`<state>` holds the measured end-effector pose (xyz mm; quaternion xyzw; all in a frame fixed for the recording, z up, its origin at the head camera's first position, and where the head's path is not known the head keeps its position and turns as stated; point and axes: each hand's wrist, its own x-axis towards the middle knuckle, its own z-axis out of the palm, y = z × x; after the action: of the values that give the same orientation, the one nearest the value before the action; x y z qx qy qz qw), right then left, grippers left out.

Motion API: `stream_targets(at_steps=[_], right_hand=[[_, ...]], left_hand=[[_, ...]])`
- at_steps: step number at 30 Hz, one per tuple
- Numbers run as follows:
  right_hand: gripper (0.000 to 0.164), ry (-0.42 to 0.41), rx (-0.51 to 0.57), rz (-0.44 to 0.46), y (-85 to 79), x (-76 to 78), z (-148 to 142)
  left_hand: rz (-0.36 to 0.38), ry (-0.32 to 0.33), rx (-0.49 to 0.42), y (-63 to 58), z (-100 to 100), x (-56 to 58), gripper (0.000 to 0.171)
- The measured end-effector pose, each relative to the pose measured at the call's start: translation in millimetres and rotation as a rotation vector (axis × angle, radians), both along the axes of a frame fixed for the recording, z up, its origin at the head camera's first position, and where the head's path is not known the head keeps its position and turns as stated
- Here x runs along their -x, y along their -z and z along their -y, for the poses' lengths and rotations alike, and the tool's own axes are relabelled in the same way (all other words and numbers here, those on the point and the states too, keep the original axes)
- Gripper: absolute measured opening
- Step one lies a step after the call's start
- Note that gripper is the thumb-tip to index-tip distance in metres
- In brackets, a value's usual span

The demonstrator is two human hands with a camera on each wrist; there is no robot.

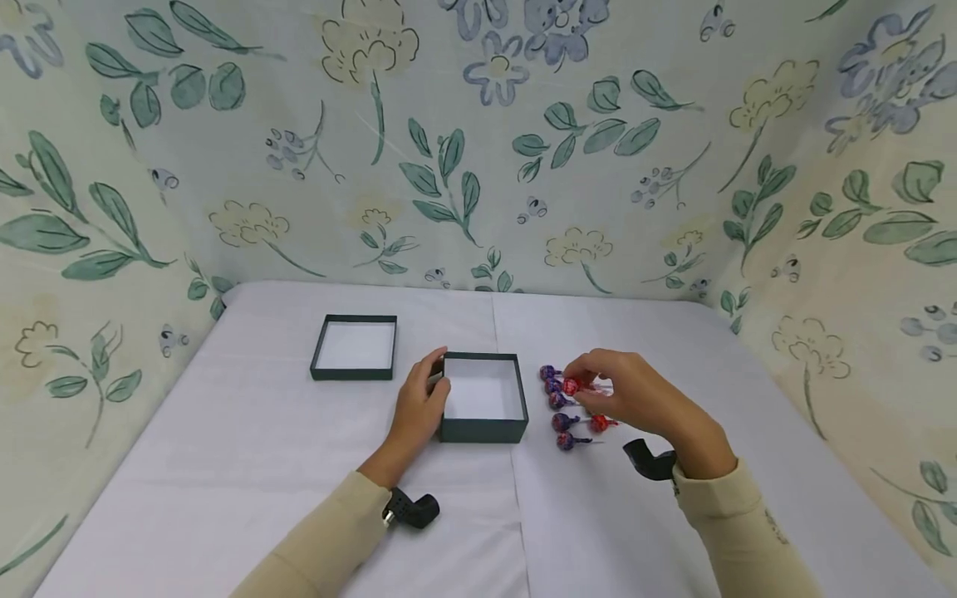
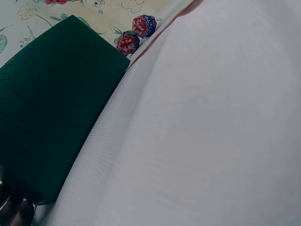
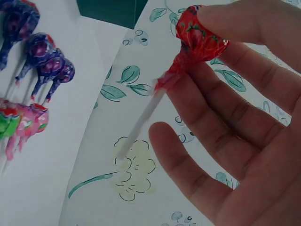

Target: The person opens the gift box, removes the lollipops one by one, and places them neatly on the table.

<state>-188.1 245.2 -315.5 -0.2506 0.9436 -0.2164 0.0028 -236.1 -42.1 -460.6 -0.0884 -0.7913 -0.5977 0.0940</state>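
Note:
My right hand point(image 1: 635, 394) pinches a red-wrapped lollipop point(image 3: 200, 44) between thumb and fingers, its white stick pointing down and to the left in the right wrist view. Below and beside that hand lie several purple-wrapped lollipops point(image 1: 566, 422) and another red lollipop point(image 1: 601, 423) on the table. With thumb and fingers at its left wall, my left hand point(image 1: 420, 407) holds a dark green box point(image 1: 486, 430), which stands open with a white inside. Only a bit of the left fingers shows at the lower left corner of the left wrist view.
A shallow dark green lid point(image 1: 351, 374) with a white inside lies farther back on the left. A white cloth point(image 1: 299, 490) covers the table, with floral fabric point(image 1: 463, 166) behind and at the sides. Pink and green lollipops point(image 3: 30, 117) also lie near the purple ones.

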Motion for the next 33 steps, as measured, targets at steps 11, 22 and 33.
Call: stream_targets(at_steps=[11, 22, 33], right_hand=[[0.026, 0.006, -0.048, -0.037, 15.6, -10.9, -22], [0.024, 0.038, -0.056, -0.007, 33.7, -19.5, -41], [0.025, 0.093, -0.11, 0.093, 50.1, -25.2, -46]], left_hand=[[-0.008, -0.003, 0.002, -0.1, 2, -1.0, 0.049], [-0.004, 0.004, 0.007, -1.9, 1, 4.1, 0.05], [0.013, -0.002, 0.01, 0.6, -1, 1.8, 0.05]])
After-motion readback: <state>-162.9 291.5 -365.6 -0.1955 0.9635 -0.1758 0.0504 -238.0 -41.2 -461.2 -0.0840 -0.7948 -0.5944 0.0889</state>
